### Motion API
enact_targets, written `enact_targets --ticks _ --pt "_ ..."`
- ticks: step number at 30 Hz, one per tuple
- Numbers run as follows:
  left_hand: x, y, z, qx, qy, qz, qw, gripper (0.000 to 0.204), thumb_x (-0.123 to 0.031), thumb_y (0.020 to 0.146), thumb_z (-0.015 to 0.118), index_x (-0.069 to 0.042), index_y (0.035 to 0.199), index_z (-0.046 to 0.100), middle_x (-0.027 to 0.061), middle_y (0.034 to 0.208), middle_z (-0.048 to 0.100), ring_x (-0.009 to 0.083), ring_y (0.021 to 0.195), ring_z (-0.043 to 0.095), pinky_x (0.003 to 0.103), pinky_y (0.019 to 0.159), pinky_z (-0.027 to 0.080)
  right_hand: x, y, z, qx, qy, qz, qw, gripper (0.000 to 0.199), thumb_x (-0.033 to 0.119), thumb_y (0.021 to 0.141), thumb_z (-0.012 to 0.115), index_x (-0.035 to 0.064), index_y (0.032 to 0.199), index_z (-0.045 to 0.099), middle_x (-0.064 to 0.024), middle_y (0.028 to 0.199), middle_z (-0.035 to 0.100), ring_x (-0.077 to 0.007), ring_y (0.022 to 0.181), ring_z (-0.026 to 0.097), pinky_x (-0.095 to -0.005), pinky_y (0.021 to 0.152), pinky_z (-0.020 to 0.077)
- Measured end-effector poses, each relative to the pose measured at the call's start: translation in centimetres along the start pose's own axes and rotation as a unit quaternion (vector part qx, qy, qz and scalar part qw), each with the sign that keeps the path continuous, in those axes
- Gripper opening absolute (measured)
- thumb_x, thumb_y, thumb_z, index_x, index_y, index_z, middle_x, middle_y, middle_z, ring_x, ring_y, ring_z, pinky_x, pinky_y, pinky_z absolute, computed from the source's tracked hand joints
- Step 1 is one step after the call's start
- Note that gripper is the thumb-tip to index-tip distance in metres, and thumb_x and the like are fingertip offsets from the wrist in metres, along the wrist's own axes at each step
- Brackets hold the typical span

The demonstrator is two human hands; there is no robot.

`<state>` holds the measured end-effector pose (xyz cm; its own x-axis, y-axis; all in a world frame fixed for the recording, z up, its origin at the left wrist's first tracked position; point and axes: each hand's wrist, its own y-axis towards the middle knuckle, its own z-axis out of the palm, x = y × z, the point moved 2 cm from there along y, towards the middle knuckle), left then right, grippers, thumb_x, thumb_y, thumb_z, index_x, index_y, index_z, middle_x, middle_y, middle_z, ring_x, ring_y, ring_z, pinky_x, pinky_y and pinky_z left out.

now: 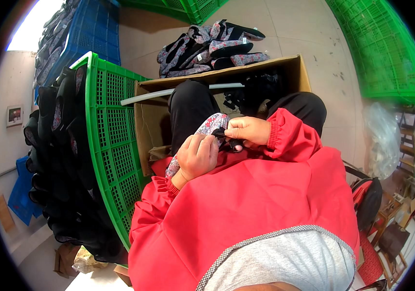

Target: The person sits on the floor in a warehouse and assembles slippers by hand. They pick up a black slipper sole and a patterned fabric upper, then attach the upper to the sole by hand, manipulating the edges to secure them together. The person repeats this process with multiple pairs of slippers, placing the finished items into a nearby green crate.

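Note:
Above my lap is a cloth shoe (211, 123) with a grey and red floral side facing out and black fabric at its opening. My left hand (197, 155) is closed on it, fingers bent over its near part. Just beside, my right hand (249, 131) pinches at the black part of the shoe, thumb and fingertips pressed together. Something thin and dark runs between the two hands; its kind is too small to tell. Part of the shoe sticks out below my left wrist.
A cardboard box (156, 121) stands around my knees, with black pieces and a pale tube (155, 96) across it. Floral and black shoes (202, 51) are heaped beyond it. A green crate (115, 121) and stacked black shoes (66, 169) fill the left; another green crate (387, 53) is far right.

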<state>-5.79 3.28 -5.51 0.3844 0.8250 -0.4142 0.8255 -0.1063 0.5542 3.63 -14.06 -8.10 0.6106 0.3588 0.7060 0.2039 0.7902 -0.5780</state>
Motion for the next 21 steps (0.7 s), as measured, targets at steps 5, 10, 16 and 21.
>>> enact_targets --ticks 5,10,16,21 --pt "0.3 -0.3 0.1 -0.004 -0.005 0.008 1.0 0.013 0.001 0.071 0.072 -0.003 0.081 0.064 0.0083 0.073 0.062 0.0251 0.064 0.061 0.033 0.058 0.051 -0.2 0.5 -0.2 0.019 0.017 -0.001 1.0 0.024 0.033 0.101 0.053 0.0104 0.094 0.054 -0.0011 0.069 0.06 -0.0031 0.047 0.033 -0.0191 0.042 0.0246" --pt "0.5 -0.4 0.1 -0.018 -0.01 0.008 1.0 0.014 0.001 0.071 0.073 -0.003 0.081 0.064 0.0081 0.072 0.062 0.0249 0.062 0.061 0.033 0.057 0.051 0.0 0.7 -0.5 0.028 -0.007 -0.006 1.0 0.023 0.031 0.101 0.055 0.0101 0.091 0.054 -0.0014 0.07 0.062 -0.0033 0.05 0.037 -0.0187 0.045 0.0281" --pt "0.5 -0.3 0.2 -0.025 -0.008 0.004 1.0 0.014 0.002 0.07 0.073 -0.003 0.08 0.064 0.0082 0.072 0.062 0.0246 0.062 0.061 0.033 0.056 0.051 -0.3 1.2 -0.7 0.033 -0.013 -0.025 0.999 0.022 0.029 0.1 0.057 0.0092 0.09 0.055 -0.0014 0.071 0.063 -0.004 0.055 0.045 -0.0185 0.048 0.032" --pt "0.6 -0.3 0.2 -0.019 -0.013 0.007 1.0 0.014 0.003 0.07 0.072 -0.003 0.079 0.064 0.0082 0.072 0.062 0.0247 0.062 0.061 0.033 0.056 0.051 -0.7 1.7 -0.7 0.025 -0.002 -0.025 0.999 0.021 0.028 0.099 0.057 0.0093 0.09 0.055 -0.0012 0.071 0.062 -0.0044 0.057 0.05 -0.0183 0.048 0.0326"
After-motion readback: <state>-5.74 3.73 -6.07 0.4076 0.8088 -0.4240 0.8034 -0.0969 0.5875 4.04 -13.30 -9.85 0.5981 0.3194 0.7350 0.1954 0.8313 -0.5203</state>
